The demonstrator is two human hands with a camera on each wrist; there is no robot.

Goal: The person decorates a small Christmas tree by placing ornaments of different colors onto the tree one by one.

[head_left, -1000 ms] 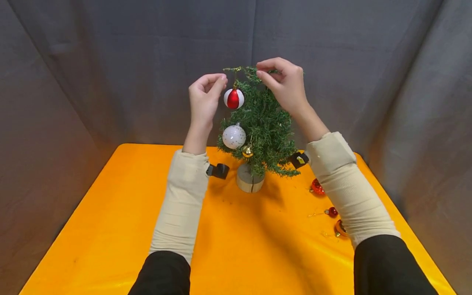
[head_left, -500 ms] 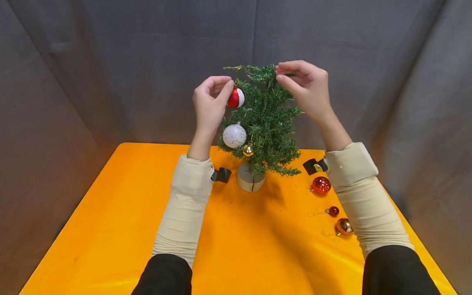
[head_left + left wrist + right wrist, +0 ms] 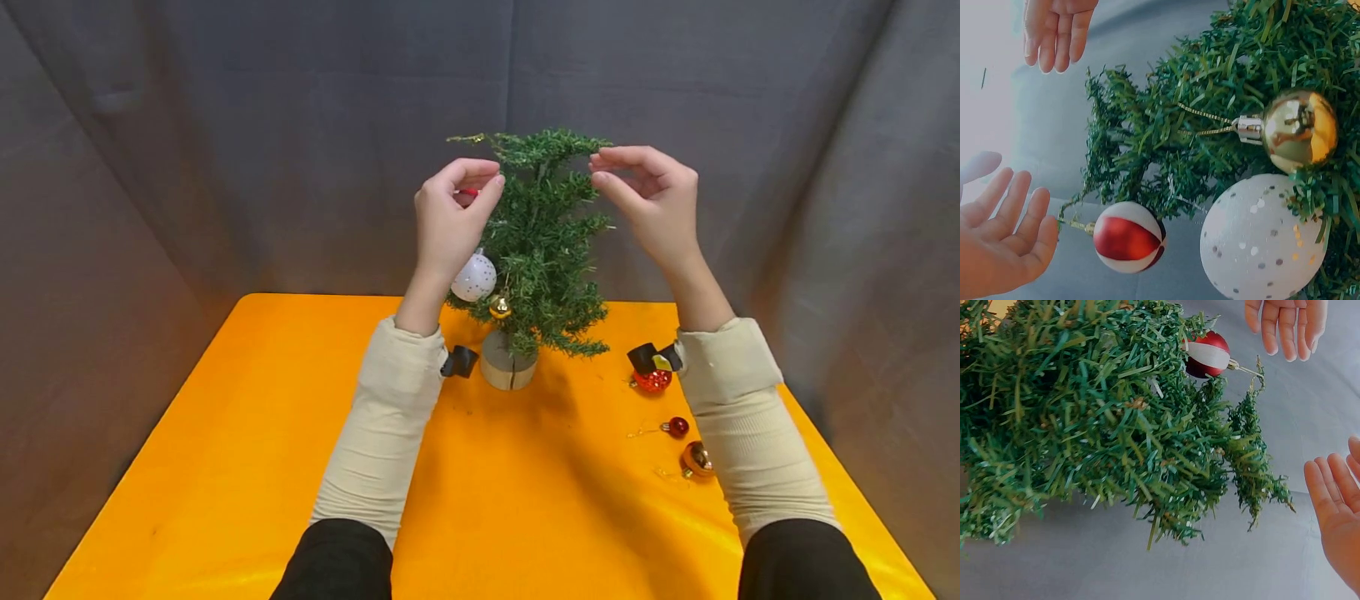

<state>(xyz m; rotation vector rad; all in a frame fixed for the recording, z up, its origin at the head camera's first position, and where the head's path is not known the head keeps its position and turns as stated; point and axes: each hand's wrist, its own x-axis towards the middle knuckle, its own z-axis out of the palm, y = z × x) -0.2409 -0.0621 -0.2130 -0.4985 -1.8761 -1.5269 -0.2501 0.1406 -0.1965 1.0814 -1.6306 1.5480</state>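
A small green Christmas tree (image 3: 551, 250) stands on a round wooden base (image 3: 508, 362). From an upper-left branch hangs a red-and-white bauble (image 3: 1127, 237), mostly hidden behind my left hand (image 3: 453, 217) in the head view. In the left wrist view that hand's fingers are loosely bent, near the bauble's gold cord, and nothing is in them. My right hand (image 3: 660, 204) is beside the treetop on the right, close to a branch tip; the right wrist view shows its fingers extended and apart from the tree. Lower on the tree hang a white dotted bauble (image 3: 474, 277) and a small gold bauble (image 3: 500, 307).
On the orange table (image 3: 225, 467), right of the tree, lie a glittery red bauble (image 3: 654, 382), a small dark red bauble (image 3: 678, 427) and a gold bauble (image 3: 697, 458). Grey curtains (image 3: 337, 150) surround the table at the back and sides.
My right hand has moved right and slightly down, away from the treetop. My left hand has shifted right and a little down, now covering the red-and-white bauble in the head view.
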